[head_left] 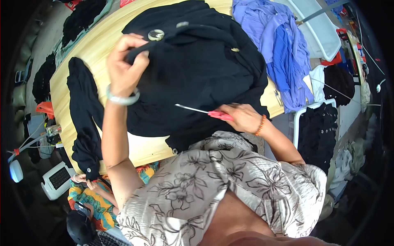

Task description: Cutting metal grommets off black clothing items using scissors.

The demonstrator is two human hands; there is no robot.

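One table (98,37), one pink-handled tool (221,115).

On the tabletop (94,53), bare wood is opening a lane between the black garment (197,78) in the middle and the separate black cloth (84,98) on the left, but my left forearm (116,135) is crossing its near part. The pink-handled tool (221,115) in my right hand (243,117) is pointing left, barring the way above the garment's near side. Lavender clothing (256,20) is crowding the far right, leaving only a narrow bare sliver beside the garment.
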